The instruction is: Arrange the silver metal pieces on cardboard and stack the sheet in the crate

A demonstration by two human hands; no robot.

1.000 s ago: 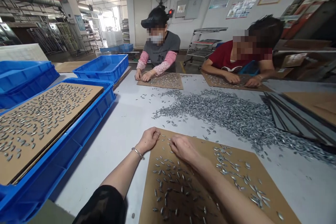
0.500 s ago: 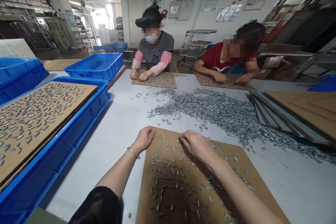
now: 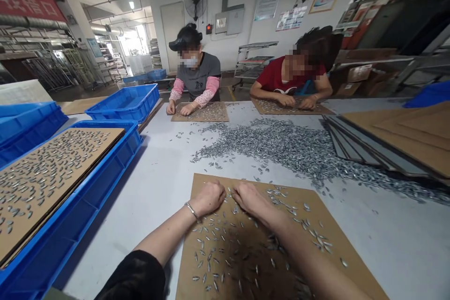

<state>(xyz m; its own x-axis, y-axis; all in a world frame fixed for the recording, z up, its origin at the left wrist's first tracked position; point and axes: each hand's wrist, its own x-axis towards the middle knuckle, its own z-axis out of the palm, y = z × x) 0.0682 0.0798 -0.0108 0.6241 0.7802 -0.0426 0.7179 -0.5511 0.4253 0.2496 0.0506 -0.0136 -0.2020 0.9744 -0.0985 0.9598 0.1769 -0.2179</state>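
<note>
A brown cardboard sheet (image 3: 326, 215) lies on the grey table in front of me, strewn with several small silvery metal pieces (image 3: 214, 239). My left hand (image 3: 210, 197), a bracelet on its wrist, rests on the sheet's far left part with fingers curled under. My right hand (image 3: 250, 198) sits just beside it, fingers bent down onto the pieces. What either hand pinches is hidden. A big heap of the same metal pieces (image 3: 298, 145) spreads across the table beyond the sheet.
A blue crate (image 3: 105, 183) at left carries a cardboard sheet covered with pieces; more blue crates (image 3: 123, 101) stand behind it. Stacked cardboard sheets (image 3: 393, 136) lie at right. Two people across the table work over their own sheets (image 3: 202, 112).
My left hand has moved right from the sheet's edge onto the sheet, close to my right hand. The view has shifted slightly.
</note>
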